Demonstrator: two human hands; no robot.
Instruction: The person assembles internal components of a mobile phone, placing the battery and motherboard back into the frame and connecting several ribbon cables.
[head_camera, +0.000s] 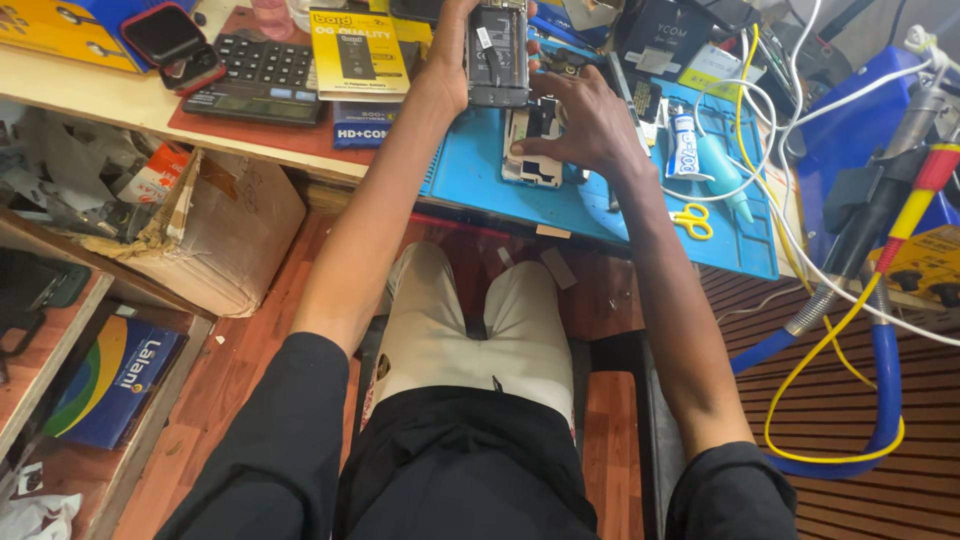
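Cardboard box (225, 235): sits under the worktop's edge at about 9 o'clock from the hands, well apart from them.
Calculator (262, 78): black, lies flat on the worktop (120, 105) at 10 o'clock, beside a yellow packaged accessory (357, 50).
Left hand (452, 60): raised at 12 o'clock, fingers wrapped around the side of an opened phone body (497, 55); the grip looks firm, with the exposed inside facing the camera.
Opened phone body: held upright above the blue repair mat (640, 215), just beyond the other part.
Right hand (590, 125): lies palm down at 1 o'clock, thumb and fingers spread and pressing on a white phone frame (530, 150) that lies flat on the mat.
Step in hand: judging by the pose, the two halves of a stripped phone are being compared or matched, one held up, one pinned down.
Next move: it likely calls for keeping the frame steady under the right hand while the left brings the body down square to it, clear of loose parts.
Glue tube (683, 145): white, lies at 3 o'clock, near the small yellow scissors (692, 220).
Yellow cable (830, 350): loops off the mat at 4 o'clock, well apart.
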